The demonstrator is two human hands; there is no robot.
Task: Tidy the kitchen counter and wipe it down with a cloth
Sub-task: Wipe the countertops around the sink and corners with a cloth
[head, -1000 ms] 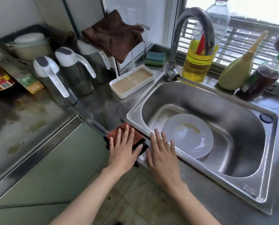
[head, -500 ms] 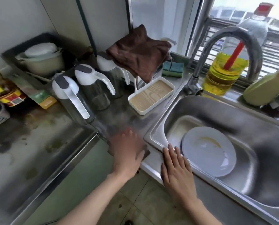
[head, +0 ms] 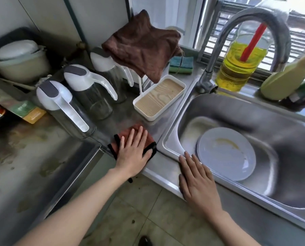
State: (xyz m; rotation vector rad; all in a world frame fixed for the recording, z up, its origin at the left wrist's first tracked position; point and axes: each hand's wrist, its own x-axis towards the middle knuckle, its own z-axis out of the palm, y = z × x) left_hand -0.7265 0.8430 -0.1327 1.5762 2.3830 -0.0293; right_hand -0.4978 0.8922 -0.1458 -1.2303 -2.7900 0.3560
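Since a second ago our left hand [head: 133, 153] has pushed the cloth [head: 126, 134] toward 12 o'clock, away from the counter's front edge and nearer the white tray [head: 158, 98], while our right hand [head: 196, 181] has stayed on the sink rim [head: 167, 141]. We press the left hand flat on the rust-red, black-edged cloth: four fingers straight and slightly spread, thumb out toward 3 o'clock over the black border, nothing gripped. The cloth lies on the steel counter [head: 41, 157], with the sink's corner just at its 3 o'clock and the tray near its 12 o'clock. Our right hand rests palm down on the front rim, its fingers straight and close together, fingertips at the rim's inner edge just beside the plate [head: 226, 153]; it holds nothing. We count two cloths, the second a brown cloth [head: 144, 50] draped on a rack above the tray. Three white-topped jugs [head: 88, 89] stand in a row from 10 to 12 o'clock of the cloth. One plate lies in the sink, one faucet [head: 237, 20] arches over it, and three bottles [head: 237, 68] line the window ledge at 2 o'clock.
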